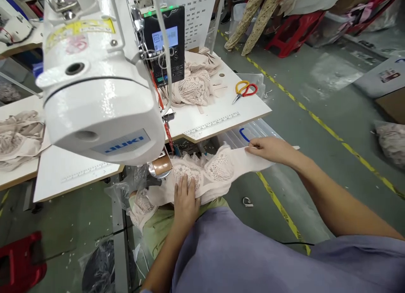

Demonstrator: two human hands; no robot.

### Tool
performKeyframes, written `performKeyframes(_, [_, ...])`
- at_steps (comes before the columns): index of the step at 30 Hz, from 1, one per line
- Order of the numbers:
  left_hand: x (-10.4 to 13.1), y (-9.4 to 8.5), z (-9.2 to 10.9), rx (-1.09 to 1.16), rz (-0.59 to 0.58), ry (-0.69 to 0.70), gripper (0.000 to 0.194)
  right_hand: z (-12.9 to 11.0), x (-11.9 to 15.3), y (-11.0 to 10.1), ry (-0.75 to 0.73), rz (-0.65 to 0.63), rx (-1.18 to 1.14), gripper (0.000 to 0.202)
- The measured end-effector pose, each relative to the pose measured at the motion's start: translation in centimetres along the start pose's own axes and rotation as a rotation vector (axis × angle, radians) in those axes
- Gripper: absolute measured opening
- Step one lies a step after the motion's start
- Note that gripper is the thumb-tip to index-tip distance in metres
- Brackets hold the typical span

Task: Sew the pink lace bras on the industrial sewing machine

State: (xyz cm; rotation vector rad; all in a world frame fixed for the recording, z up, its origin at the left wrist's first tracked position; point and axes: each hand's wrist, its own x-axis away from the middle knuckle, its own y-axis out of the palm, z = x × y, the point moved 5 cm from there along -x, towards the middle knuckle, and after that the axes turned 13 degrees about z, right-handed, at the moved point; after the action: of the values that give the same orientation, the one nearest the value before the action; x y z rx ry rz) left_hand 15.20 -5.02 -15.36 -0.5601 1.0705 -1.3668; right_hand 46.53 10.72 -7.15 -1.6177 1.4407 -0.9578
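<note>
A pale pink lace bra (pixel 219 166) stretches across my lap, below the arm of a white sewing machine (pixel 104 103). My left hand (pixel 186 202) lies on one lace cup with its fingers stretched out over the fabric. At the other end, my right hand (pixel 268 149) pinches the bra's side band, pulling it out to the right. The bra's left part touches or passes close by the machine's round metal plate (pixel 160 166); I cannot tell which. More pale lace fabric (pixel 142 208) hangs down at the left of my lap.
Pale lace bras (pixel 193 84) are piled on the white table (pixel 218 124), with red and yellow scissors (pixel 243 90) to their right. Another pile (pixel 19 137) lies at left. A lit control panel (pixel 166 44) stands behind the machine. Red stools (pixel 292 33) and a person's legs (pixel 253 18) are beyond.
</note>
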Motion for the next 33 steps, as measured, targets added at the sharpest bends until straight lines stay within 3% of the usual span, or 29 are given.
performKeyframes(4, [0.5, 1.4, -0.7, -0.032, 0.029, 0.005, 0.06, -0.5, 0.4, 0.7, 0.056, -0.065, -0.242, 0.033])
performKeyframes(7, [0.4, 1.4, -1.3, -0.025, 0.104, 0.03, 0.062, -0.4, 0.4, 0.5, 0.181, -0.033, -0.59, 0.025])
performKeyframes(11, [0.3, 1.8, -1.2, -0.021, 0.125, 0.079, 0.065, -0.2, 1.0, 1.6, 0.372, -0.125, -1.162, 0.029])
performKeyframes(15, [0.2, 2.2, -0.9, -0.008, 0.114, 0.096, 0.068, -0.1, 1.5, 2.4, 0.46, -0.143, -1.447, 0.035])
performKeyframes(18, [0.0, 2.6, -0.8, -0.021, 0.114, 0.104, 0.068, 0.6, 1.6, 2.4, 0.471, -0.101, -1.422, 0.035])
performKeyframes(21, [0.1, 2.3, -0.7, -0.053, 0.114, 0.074, 0.064, 1.6, 1.6, 2.2, 0.449, -0.039, -1.187, 0.035])
performKeyframes(24, [0.7, 1.5, -0.3, -0.079, 0.045, 0.012, 0.063, 1.5, 0.8, 2.0, 0.358, 0.082, -1.049, 0.037])
performKeyframes(25, [0.9, 1.3, -0.1, -0.086, 0.009, -0.004, 0.066, 1.2, 0.2, 1.5, 0.319, 0.24, -0.947, 0.041])
performKeyframes(27, [1.0, 1.1, 0.1, -0.102, -0.061, -0.039, 0.072, -1.3, -1.1, 1.0, 0.195, 0.331, -0.896, 0.046])
performKeyframes(29, [0.9, 0.7, 0.2, -0.119, -0.089, -0.088, 0.075, -5.9, -1.8, -0.7, -0.011, 0.369, -0.92, 0.043])
performKeyframes(31, [0.9, 0.3, 0.4, -0.122, -0.105, -0.133, 0.077, -11.7, -1.5, -3.9, -0.287, 0.462, -0.921, 0.033])
performKeyframes(33, [1.0, 0.0, 0.5, -0.114, -0.124, -0.163, 0.077, -17.5, -0.2, -7.9, -0.612, 0.662, -0.895, 0.025])
